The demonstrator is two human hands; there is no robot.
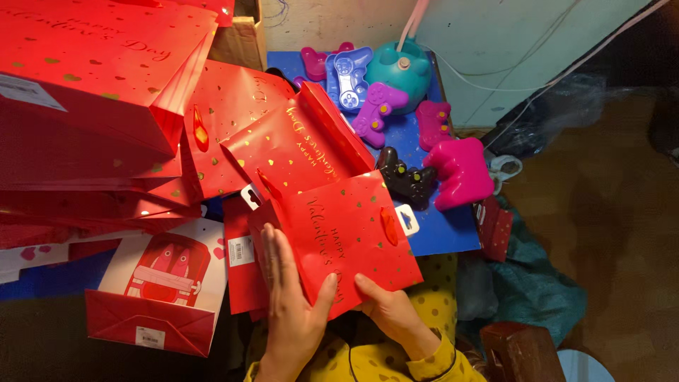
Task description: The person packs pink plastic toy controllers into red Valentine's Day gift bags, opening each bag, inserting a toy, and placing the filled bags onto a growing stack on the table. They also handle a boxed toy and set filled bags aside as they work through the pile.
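Note:
A red paper gift bag with gold hearts and gold script lies tilted in front of me. My left hand lies flat against its left side, thumb hooked over the lower edge. My right hand grips the bag's bottom corner, thumb on top. A second red gift bag of the same kind lies just behind it, partly under it. Yellow dotted sleeves cover my wrists.
Stacks of red gift bags fill the left. A white bag with a red figure lies lower left. Plastic game-controller shapes, blue, purple, black, pink, and a teal round toy sit on a blue board.

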